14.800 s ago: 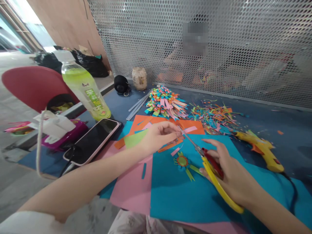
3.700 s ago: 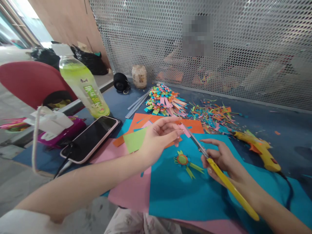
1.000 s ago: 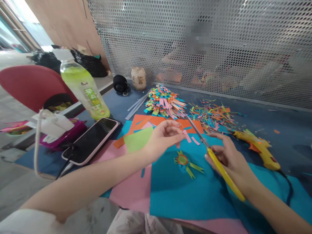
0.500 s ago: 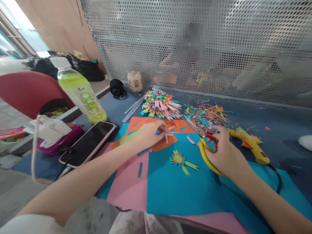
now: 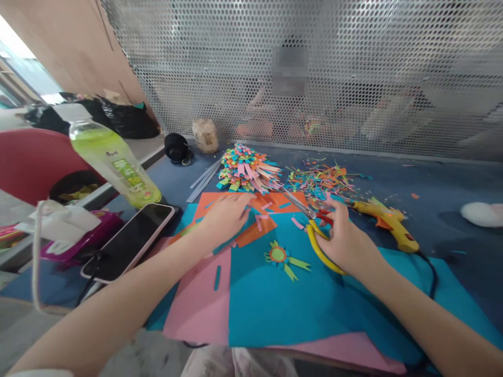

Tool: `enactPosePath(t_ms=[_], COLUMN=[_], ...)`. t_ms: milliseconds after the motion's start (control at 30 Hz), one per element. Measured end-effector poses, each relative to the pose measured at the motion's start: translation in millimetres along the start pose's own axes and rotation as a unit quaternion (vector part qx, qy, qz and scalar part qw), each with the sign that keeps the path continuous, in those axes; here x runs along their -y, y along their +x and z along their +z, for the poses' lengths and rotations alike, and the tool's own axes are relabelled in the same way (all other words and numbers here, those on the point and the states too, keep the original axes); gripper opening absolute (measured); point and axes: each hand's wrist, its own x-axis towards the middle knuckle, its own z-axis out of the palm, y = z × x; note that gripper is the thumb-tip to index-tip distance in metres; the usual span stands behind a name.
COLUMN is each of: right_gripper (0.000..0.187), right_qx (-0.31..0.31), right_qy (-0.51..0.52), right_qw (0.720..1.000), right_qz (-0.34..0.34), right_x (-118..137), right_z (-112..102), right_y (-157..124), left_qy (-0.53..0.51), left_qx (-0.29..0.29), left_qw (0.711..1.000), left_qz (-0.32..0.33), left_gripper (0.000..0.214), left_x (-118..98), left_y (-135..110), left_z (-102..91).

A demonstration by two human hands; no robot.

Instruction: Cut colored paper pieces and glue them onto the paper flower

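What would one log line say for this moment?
left hand: flat on orange paper | right hand: gripping scissors on blue sheet | glue gun: right of scissors

Scissors (image 5: 310, 226): yellow loop handles w/ red inner grip, metal blades look together. They sit low over the blue sheet (image 5: 275, 298), tips pointing away-left, handles gripped in my R hand (image 5: 346, 243). Orange paper (image 5: 204, 201): flat, cut edges, my L hand (image 5: 226, 214) palm-down on it. Short pink strips (image 5: 258, 223) lie loose just beside my fingers.
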Motion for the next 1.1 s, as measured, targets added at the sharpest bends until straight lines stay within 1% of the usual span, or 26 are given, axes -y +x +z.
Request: enactPosePath(t_ms=[100,133,200,233,333,400,467,533,600,667,700,767,867,1033,1067,1100], right_gripper=[0.06,0.06,0.06,0.061,0.062,0.062,0.062,0.063,0.064,0.064,0.064,0.064,0.063,0.063,0.062,0.062], right_qx=[0.006,0.008,0.012,0.014,0.021,0.023,0.022,0.024,0.026,0.03,0.03,0.03,0.022,0.028,0.028,0.028], right_qy=[0.006,0.005,0.002,0.0,-0.003,-0.004,-0.008,-0.019,-0.03,-0.034,-0.034,-0.031,-0.026,-0.019,-0.017,-0.015], right_qw=[1.0,1.0,1.0,1.0,1.0,1.0,1.0,1.0,0.999,0.999,0.999,0.999,0.999,0.999,0.999,0.999], right_qz=[-0.011,-0.011,-0.008,-0.005,-0.004,-0.01,-0.009,-0.003,-0.001,0.0,0.0,-0.005,-0.02,-0.014,-0.013,-0.011], right_x=[-0.2,-0.3,-0.7,-0.8,-1.5,-2.3,-3.3,-4.1,-4.0,-3.0,-2.3,-1.0,-0.1,-0.1,-0.1,0.0], right_z=[1.0,1.1,0.9,0.7,0.8,1.7,2.9,4.1,4.7,4.8,4.6,4.4,4.3,4.4,4.2,4.0], right_y=[-1.1,-1.5,-1.8,-1.8,-1.6,-1.4,-1.1,-1.0,-1.2,-1.5,-1.8,-2.2,-2.2,-1.6,-1.6,-1.7], left_qy=[0.046,0.044,0.032,0.022,-0.02,-0.016,0.019,0.059,0.083,0.092,0.094,0.096,0.103,0.151,0.155,0.149], left_qx=[0.012,0.032,0.083,0.105,0.168,0.2,0.209,0.202,0.208,0.222,0.227,0.239,0.255,0.242,0.241,0.228], left_qw=[0.998,0.997,0.995,0.993,0.983,0.975,0.971,0.97,0.969,0.968,0.968,0.966,0.961,0.959,0.958,0.962], left_qz=[-0.044,-0.05,-0.033,-0.043,-0.065,-0.092,-0.117,-0.122,-0.103,-0.066,-0.044,-0.011,-0.001,0.005,0.005,0.008], left_gripper=[0.035,0.034,0.034,0.035,0.04,0.044,0.045,0.048,0.056,0.067,0.069,0.06,0.044,0.034,0.035,0.039], left_x=[6.0,9.1,15.8,18.8,23.7,23.1,19.7,14.6,8.8,3.6,1.4,-2.0,-4.7,-2.9,-1.8,-0.6], left_y=[0.9,0.6,-2.2,-4.9,-16.2,-23.0,-26.7,-27.5,-27.1,-27.0,-27.2,-27.7,-27.3,-23.2,-22.1,-20.9], left_z=[-20.9,-28.6,-42.3,-47.8,-58.3,-61.8,-63.7,-63.6,-61.1,-57.0,-54.8,-51.2,-47.3,-42.8,-43.2,-44.1])
